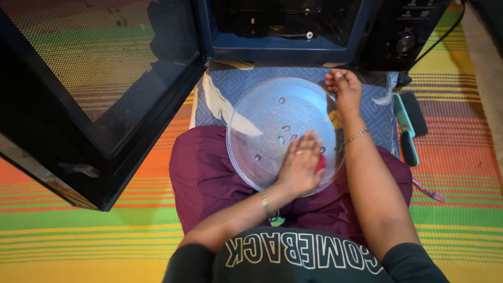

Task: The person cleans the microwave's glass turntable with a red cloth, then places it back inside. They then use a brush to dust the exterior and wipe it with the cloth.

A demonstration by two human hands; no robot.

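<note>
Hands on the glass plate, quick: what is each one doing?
Left hand: flat on the glass turntable plate, pressing something red.
Right hand: gripping the plate's far rim.

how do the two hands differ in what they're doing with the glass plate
The left hand lies flat, palm down, on the face of the round glass plate, with something red under its fingers; the right hand curls around the plate's far rim. The left hand sits near the plate's near edge, the right hand up by the open microwave. The left hand wears a ring; none shows on the right hand. Both wrists carry gold bracelets.
</note>
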